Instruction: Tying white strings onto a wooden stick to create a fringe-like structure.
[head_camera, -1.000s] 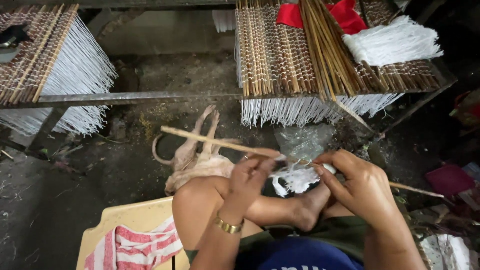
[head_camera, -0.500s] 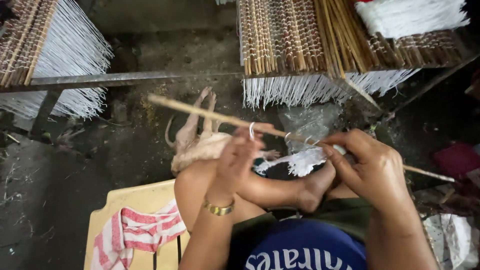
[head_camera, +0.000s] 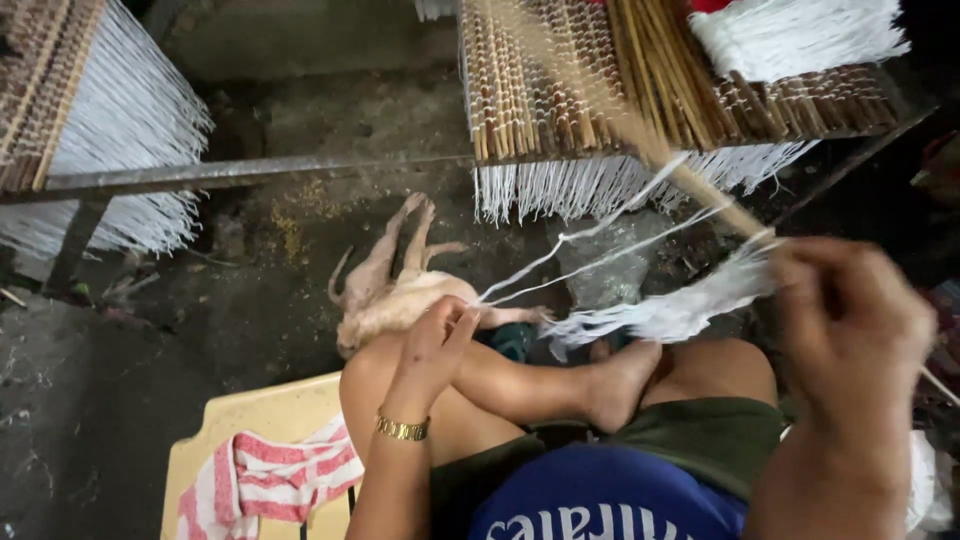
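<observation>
My right hand (head_camera: 850, 330) grips a thin bamboo stick (head_camera: 640, 130), blurred with motion, which slants up and left across the woven stick mat (head_camera: 540, 90). A bundle of white strings (head_camera: 670, 312) hangs from the stick close to that hand. Two thin white strands (head_camera: 590, 245) run from the stick down to my left hand (head_camera: 432, 352), which pinches their ends above my bent knee. A gold bracelet sits on the left wrist.
A pale tan animal (head_camera: 395, 295) lies on the dirty floor in front of my legs. A yellow plastic chair (head_camera: 250, 420) with a red-and-white striped cloth (head_camera: 270, 475) stands at lower left. Another fringed mat (head_camera: 90, 130) rests on a metal rail at left. A white string bundle (head_camera: 790, 35) lies on the right mat.
The stick has swung from lying level across my lap to pointing up toward the mat. My left hand has left the stick and now holds only strands, lower down.
</observation>
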